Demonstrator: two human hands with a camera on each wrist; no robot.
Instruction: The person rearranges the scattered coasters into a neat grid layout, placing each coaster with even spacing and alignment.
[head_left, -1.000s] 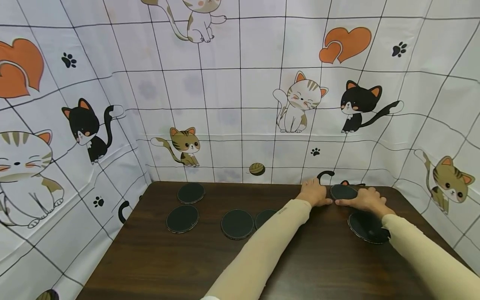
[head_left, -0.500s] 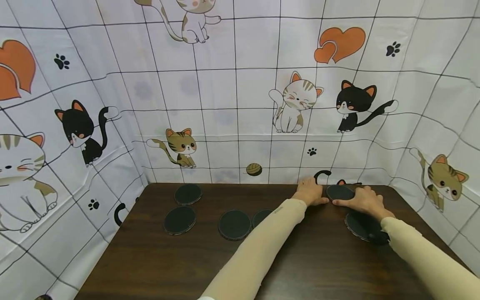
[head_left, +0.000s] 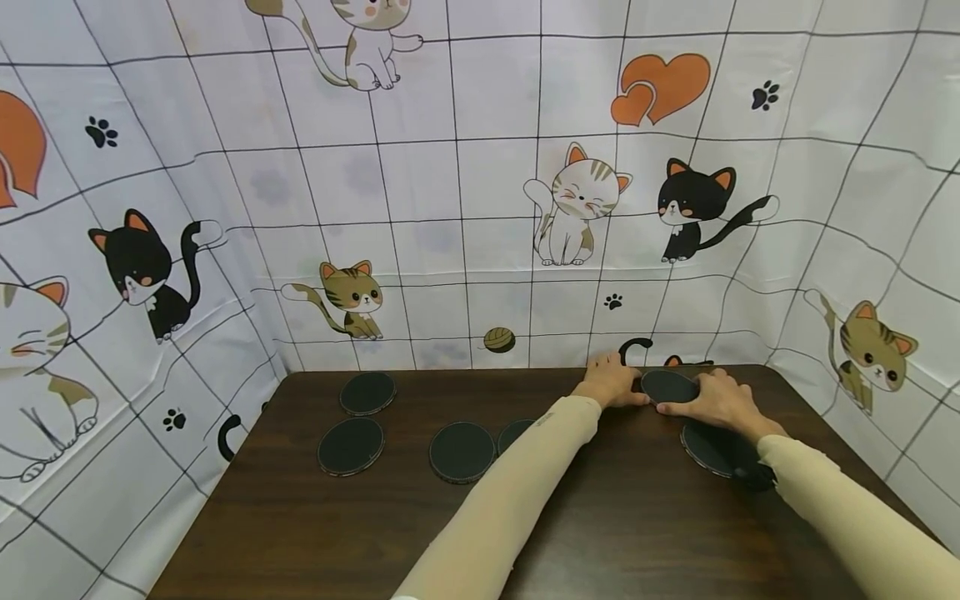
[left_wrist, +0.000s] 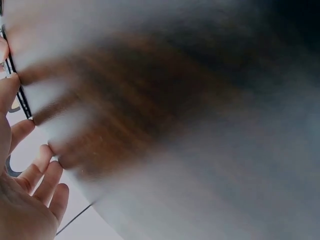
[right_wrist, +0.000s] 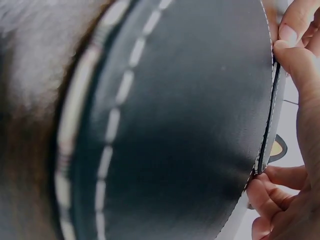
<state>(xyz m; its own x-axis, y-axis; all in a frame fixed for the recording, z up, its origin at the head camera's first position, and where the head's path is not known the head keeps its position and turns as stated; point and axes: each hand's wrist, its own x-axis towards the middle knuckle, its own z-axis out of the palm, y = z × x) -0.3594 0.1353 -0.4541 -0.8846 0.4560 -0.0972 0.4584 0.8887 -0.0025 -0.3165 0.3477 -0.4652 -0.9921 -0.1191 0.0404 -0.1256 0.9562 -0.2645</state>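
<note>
Fingers — dark, thin, round disc between

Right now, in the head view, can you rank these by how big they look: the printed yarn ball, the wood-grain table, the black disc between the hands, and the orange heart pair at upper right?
1. Wood-grain table
2. Orange heart pair
3. Black disc, flattened by the slanted view
4. Printed yarn ball

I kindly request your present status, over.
Left grip, right grip holding black disc by edge. Far end of table. Second disc close, maybe in the way.
</note>
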